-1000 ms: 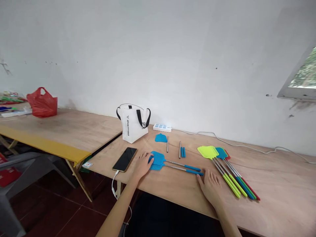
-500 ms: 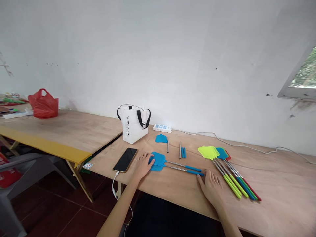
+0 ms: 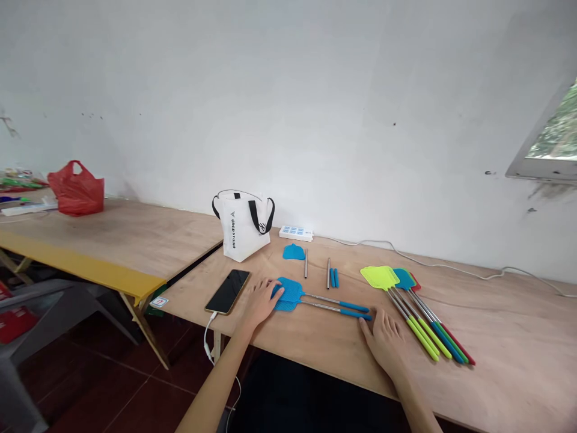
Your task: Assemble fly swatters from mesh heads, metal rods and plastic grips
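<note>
Two blue fly swatters (image 3: pixel 288 294) lie side by side on the wooden table, heads to the left and handles to the right. Across the left edge of their heads rests my left hand (image 3: pixel 263 299), fingers stretched out flat. My right hand (image 3: pixel 383 334) lies open on the tabletop, its thumb and fingertips at the ends of the blue handles. Behind the swatters are a loose blue swatter head (image 3: pixel 294 252), a metal rod (image 3: pixel 306 264), a second metal rod (image 3: pixel 329 273) and two short blue grips (image 3: pixel 334 278).
Several yellow, blue and red fly swatters (image 3: pixel 419 313) lie fanned at the right. A phone (image 3: pixel 228 291) with a white cable sits at the left, near a white bag (image 3: pixel 243 231). A power strip (image 3: pixel 296 233) is by the wall. A red plastic bag (image 3: pixel 77 191) stands on the neighbouring table.
The view has shifted very slightly. Both hands and the fly swatters stay where they were.
</note>
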Tool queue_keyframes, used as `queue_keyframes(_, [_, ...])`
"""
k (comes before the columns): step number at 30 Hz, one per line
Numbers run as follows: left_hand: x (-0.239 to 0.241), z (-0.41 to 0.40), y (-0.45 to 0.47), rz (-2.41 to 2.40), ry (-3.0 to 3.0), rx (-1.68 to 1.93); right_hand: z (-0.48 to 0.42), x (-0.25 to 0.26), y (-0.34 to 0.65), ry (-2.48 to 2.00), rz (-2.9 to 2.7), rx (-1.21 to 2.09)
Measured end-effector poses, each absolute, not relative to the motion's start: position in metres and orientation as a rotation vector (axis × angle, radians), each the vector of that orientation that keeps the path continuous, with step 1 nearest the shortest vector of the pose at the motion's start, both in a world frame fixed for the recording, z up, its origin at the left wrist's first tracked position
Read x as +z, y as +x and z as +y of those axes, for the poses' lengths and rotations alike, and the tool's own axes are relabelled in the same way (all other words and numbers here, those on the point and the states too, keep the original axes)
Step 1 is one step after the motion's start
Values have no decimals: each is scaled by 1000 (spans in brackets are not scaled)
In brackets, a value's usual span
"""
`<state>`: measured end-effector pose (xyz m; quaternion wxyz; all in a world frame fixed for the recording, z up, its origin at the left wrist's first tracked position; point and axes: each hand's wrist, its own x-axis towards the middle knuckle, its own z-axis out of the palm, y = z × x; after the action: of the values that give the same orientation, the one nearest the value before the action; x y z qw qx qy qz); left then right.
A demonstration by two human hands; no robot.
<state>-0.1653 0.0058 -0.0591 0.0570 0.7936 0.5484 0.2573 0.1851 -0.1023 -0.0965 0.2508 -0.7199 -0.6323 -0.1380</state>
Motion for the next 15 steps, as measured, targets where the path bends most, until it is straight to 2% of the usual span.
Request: queue_keyframes(15, [-55, 4, -164, 1676, 2414, 736, -100, -100, 186, -2003, -1748, -396])
